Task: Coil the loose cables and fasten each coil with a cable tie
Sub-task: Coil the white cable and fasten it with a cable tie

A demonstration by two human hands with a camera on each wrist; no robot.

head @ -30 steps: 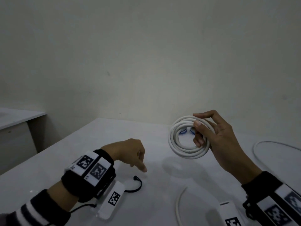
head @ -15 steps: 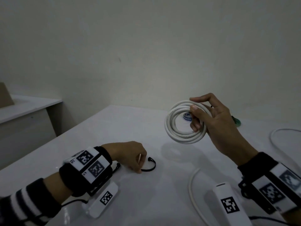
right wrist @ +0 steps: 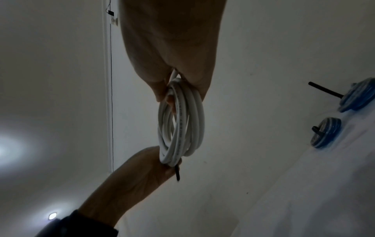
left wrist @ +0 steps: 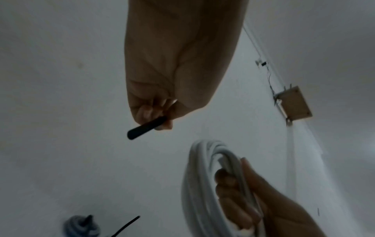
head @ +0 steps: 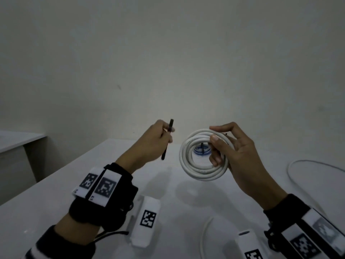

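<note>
The right hand (head: pixel 240 152) is holding the white cable coil (head: pixel 203 156) upright above the white table (head: pixel 56 193), with thumb and fingers curling round one side of the bundle so that the loops are staying together. The left hand (head: pixel 155 144) is pinching a black cable tie (head: pixel 167 139) between thumb and fingertips, with both ends of the tie projecting from the grip; the tie is sitting just beside the coil and is not touching it. In the right wrist view, the coil (right wrist: pixel 180 121) is appearing as several stacked turns with no tie round them. Two blue cable coils (right wrist: pixel 326 131), each with a black tie end projecting, are lying on the table beyond the hands, so those appear finished. Loose white cable (head: pixel 315 165) is lying uncoiled at the right side of the table, and another stretch (head: pixel 204 232) is curving near the front edge; whether these belong to one cable cannot be determined. Judged progress: coiling of the present cable is complete, fastening is not yet done, and at least one loose cable is awaiting coiling. The next step is calling for threading the tie through the coil's centre and closing it round the held turns.
</note>
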